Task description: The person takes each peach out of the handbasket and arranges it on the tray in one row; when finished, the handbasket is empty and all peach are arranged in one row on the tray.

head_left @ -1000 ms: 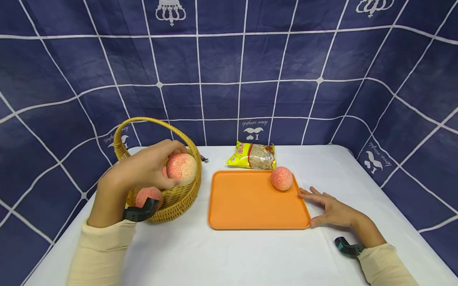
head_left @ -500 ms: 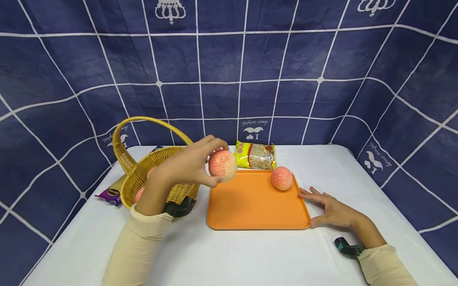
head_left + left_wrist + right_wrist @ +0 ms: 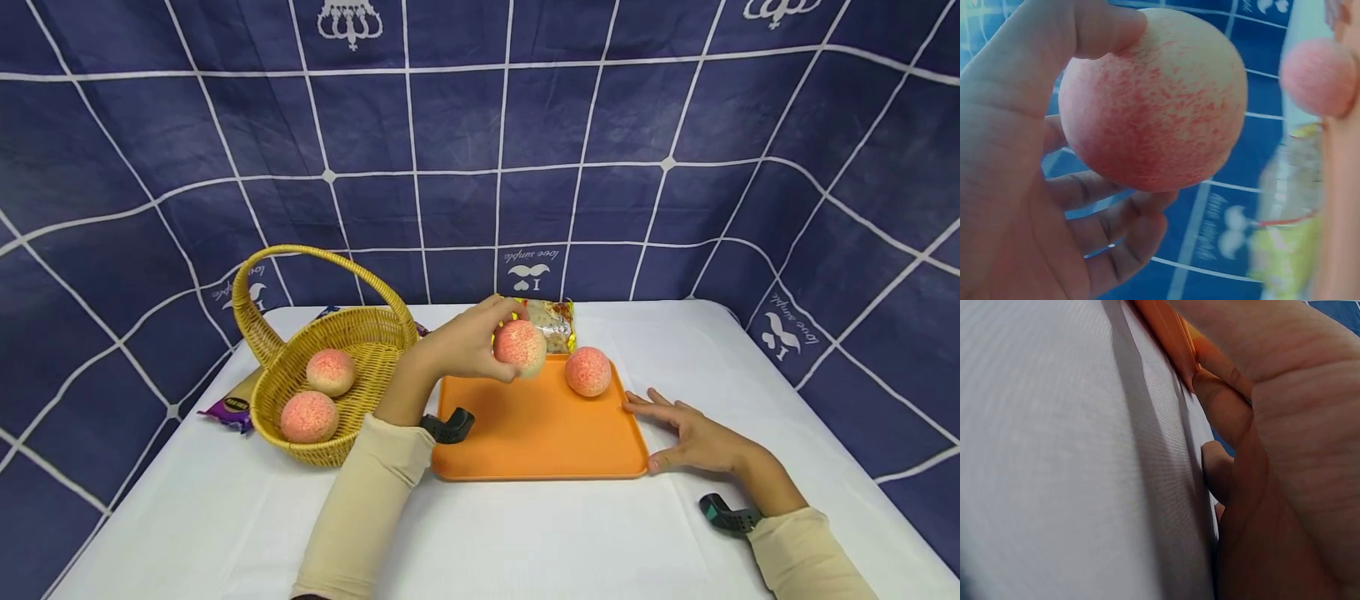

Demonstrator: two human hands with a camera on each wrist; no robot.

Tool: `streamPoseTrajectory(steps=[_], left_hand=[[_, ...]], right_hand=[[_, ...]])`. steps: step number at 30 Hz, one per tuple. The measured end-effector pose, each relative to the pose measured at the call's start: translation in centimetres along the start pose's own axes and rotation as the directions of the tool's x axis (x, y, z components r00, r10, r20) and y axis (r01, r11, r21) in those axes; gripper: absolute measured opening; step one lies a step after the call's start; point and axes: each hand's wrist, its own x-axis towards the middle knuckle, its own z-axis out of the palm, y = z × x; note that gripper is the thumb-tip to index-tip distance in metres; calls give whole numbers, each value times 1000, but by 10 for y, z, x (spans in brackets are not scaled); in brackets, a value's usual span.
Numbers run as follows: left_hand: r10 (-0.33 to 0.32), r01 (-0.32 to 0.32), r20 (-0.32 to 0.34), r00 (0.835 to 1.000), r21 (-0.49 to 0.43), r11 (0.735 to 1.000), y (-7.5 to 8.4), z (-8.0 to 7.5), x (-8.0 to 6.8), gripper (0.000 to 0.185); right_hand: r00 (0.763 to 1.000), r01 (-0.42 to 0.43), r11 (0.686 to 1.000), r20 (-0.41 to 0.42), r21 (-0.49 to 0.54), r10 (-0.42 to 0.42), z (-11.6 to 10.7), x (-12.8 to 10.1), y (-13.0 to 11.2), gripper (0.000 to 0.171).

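My left hand [image 3: 474, 342] holds a pink and cream peach [image 3: 521, 348] between thumb and fingers, above the left back part of the orange tray [image 3: 540, 446]. The left wrist view shows the thumb pressed on this peach [image 3: 1154, 106] with fingers curled beneath it. Another peach [image 3: 588, 372] lies at the tray's back right corner. My right hand [image 3: 693, 435] rests at the tray's right edge, fingers spread and touching the rim. In the right wrist view its fingers meet the orange tray edge [image 3: 1169, 337].
Left of the tray stands a yellow wicker basket [image 3: 375, 354] with a tall handle, holding two peaches [image 3: 309, 417]. A purple-ended packet [image 3: 234, 408] lies behind it. A yellow and clear food bag [image 3: 555, 325] sits behind the tray, partly covered by my left hand.
My left hand has carried the peach rightward from over the basket to above the tray, uncovering the two peaches in the basket. The right hand has stayed at the tray's edge.
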Motion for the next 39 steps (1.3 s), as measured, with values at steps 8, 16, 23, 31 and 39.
streamPoseTrajectory(steps=[8,16,23,31,39], left_hand=[[-83,85,42,996,-64,994,-49,49,26,61],[-136,149,104,985,-126,981,-69,77,39,62],[-103,121,112,988,-168,978,-71,90,43,58],[-142,161,127,982,-159,974,-69,95,46,59],[-163,183,136,977,-153,971,-65,95,49,60]], right_hand=[[1000,-7,1000,-3,0,7,-1,-3,-2,87],[1000,-16,1000,2,6,16,1,-1,-2,87],[1000,-22,1000,-1,2,22,1,-1,-2,86],[1000,-14,1000,3,-8,14,1,0,-2,87],[1000,-10,1000,-1,-10,10,0,-1,-2,87]])
